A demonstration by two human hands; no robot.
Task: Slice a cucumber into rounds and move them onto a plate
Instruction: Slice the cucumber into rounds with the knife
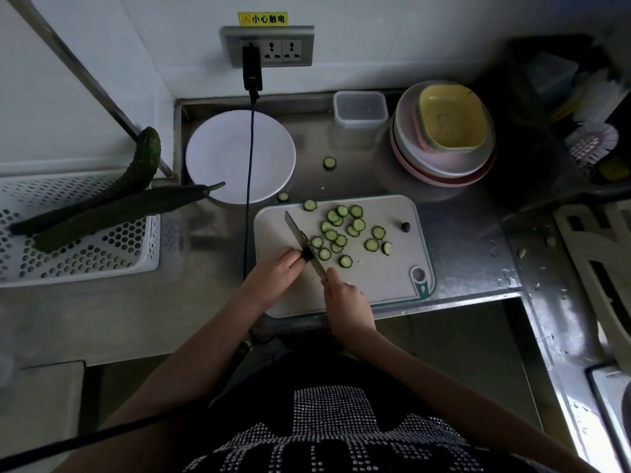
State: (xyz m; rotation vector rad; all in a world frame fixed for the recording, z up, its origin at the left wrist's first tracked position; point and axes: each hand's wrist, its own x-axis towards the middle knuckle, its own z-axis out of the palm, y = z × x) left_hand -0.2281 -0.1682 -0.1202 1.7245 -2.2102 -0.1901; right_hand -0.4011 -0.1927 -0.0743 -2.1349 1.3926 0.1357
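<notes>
On the white cutting board [382,268] my left hand [276,268] pinches a short dark cucumber stub [307,255]. My right hand [343,295] grips the knife [302,238], whose blade rests against the stub and points away to the upper left. Several cucumber rounds [338,230] lie scattered on the board to the right of the blade. A cut end piece [405,227] sits near the board's right edge. Two rounds [330,163] lie off the board on the steel counter. The empty white plate [211,148] stands behind the board to the left.
A white perforated basket [85,254] at the left holds two whole cucumbers [112,209]. A black cable [250,165] hangs from the wall socket across the plate. Stacked bowls [444,131] and a clear container [360,112] stand at the back right. The sink edge [607,404] lies far right.
</notes>
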